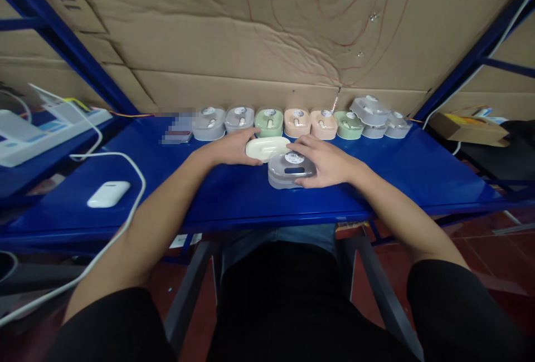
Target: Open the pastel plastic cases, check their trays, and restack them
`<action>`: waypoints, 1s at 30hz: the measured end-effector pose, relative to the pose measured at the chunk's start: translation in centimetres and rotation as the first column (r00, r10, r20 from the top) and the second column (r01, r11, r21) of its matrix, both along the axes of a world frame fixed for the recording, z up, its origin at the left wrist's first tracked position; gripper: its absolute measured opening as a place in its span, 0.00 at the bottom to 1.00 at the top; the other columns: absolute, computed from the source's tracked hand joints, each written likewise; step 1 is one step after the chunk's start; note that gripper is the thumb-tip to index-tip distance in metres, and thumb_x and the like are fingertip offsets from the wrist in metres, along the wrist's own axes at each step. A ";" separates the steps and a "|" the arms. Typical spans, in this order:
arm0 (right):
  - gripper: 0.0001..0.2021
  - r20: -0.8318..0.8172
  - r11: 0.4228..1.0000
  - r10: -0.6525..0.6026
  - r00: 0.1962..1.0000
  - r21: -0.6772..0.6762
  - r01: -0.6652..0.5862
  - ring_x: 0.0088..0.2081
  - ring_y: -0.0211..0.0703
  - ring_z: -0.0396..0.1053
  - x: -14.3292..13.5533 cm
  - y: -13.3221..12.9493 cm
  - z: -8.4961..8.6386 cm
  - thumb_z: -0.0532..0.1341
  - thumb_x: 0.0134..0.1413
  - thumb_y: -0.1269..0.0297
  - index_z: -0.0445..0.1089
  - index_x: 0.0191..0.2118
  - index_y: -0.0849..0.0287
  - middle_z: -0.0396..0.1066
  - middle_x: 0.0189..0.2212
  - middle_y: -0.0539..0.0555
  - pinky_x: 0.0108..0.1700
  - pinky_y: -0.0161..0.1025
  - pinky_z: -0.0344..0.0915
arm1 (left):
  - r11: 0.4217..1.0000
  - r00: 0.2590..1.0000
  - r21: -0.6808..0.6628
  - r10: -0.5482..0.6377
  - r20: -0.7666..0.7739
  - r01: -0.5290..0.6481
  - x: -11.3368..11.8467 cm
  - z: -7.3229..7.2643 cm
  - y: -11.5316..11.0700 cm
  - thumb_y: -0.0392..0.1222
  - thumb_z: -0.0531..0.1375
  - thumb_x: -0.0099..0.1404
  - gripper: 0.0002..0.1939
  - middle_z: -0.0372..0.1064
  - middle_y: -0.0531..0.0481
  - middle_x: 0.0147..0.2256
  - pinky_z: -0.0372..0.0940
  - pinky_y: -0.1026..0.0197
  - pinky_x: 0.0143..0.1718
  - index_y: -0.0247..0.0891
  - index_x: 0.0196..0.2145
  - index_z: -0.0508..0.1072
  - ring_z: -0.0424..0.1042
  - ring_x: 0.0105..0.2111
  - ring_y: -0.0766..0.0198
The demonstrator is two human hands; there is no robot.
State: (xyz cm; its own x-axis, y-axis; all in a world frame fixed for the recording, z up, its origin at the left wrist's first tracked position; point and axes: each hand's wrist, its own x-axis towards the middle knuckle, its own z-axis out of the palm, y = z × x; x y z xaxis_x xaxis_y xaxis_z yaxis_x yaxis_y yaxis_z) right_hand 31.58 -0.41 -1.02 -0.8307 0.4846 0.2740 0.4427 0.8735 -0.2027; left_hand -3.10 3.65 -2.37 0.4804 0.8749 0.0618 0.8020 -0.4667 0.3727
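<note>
My left hand (236, 147) is closed on the left end of a cream oval tray (264, 148) with a raised rim. Around the right side of a clear plastic box (278, 170) curl the fingers of my right hand (324, 162). This box has a round white label (295, 157) and a dark slot on top. It is in front of the tray, overlapping its right end, and my right fingertips also reach close to the tray. Whether tray and box touch cannot be made out. Both are above or on the blue table (234, 195).
Several clear boxes with grey, green (268, 123) and peach (297, 124) trays line the table's back edge, one grey box (369, 110) stacked on others. A white earphone case (108, 194) and a white cable (140, 184) lie left. A cardboard box (472, 129) sits right.
</note>
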 end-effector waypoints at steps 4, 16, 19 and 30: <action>0.46 0.015 1.000 0.005 1.000 0.005 -0.005 0.62 0.73 0.73 0.0 0.3 -0.5 0.73 0.61 0.38 0.71 0.76 0.61 0.75 0.62 0.70 0.65 0.67 0.75 | 1.000 1.000 0.001 -0.004 0.005 0.004 0.0 -0.1 0.0 0.68 0.75 0.56 0.62 0.76 0.29 0.70 0.69 0.36 0.69 0.38 0.80 0.65 0.77 0.68 0.29; 0.50 0.022 0.995 0.007 1.000 -0.101 -0.005 0.65 0.71 0.74 -0.1 0.7 -1.3 0.74 0.63 0.38 0.63 0.82 0.55 0.73 0.67 0.67 0.67 0.65 0.77 | 1.000 0.999 0.007 -0.013 0.039 0.013 -0.1 -0.3 0.2 0.69 0.76 0.54 0.61 0.77 0.29 0.67 0.71 0.35 0.68 0.37 0.78 0.68 0.78 0.65 0.30; 0.50 0.001 0.995 0.006 1.000 -0.102 -0.006 0.64 0.71 0.75 -0.2 0.9 -1.7 0.74 0.62 0.37 0.64 0.82 0.55 0.74 0.66 0.68 0.67 0.65 0.77 | 1.000 0.999 0.018 -0.025 0.046 0.024 -0.2 -0.3 0.2 0.69 0.76 0.55 0.60 0.78 0.31 0.67 0.71 0.36 0.68 0.40 0.78 0.69 0.78 0.65 0.31; 0.54 -0.103 0.987 0.050 0.993 -0.149 -0.065 0.71 0.72 0.74 0.6 1.2 -0.8 0.78 0.57 0.34 0.67 0.81 0.54 0.73 0.73 0.68 0.75 0.68 0.70 | 0.999 0.996 0.000 -0.038 0.085 0.038 0.3 -0.4 -0.2 0.66 0.77 0.55 0.61 0.77 0.30 0.70 0.69 0.35 0.72 0.39 0.79 0.66 0.78 0.68 0.31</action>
State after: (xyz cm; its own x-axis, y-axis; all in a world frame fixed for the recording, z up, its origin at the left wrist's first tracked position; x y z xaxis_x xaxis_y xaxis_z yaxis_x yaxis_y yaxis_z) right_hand 32.18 0.80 -1.85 -0.8310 0.4792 0.2825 0.3639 0.8524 -0.3754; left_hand -2.76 3.45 -2.73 0.5062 0.8563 0.1021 0.7492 -0.4953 0.4396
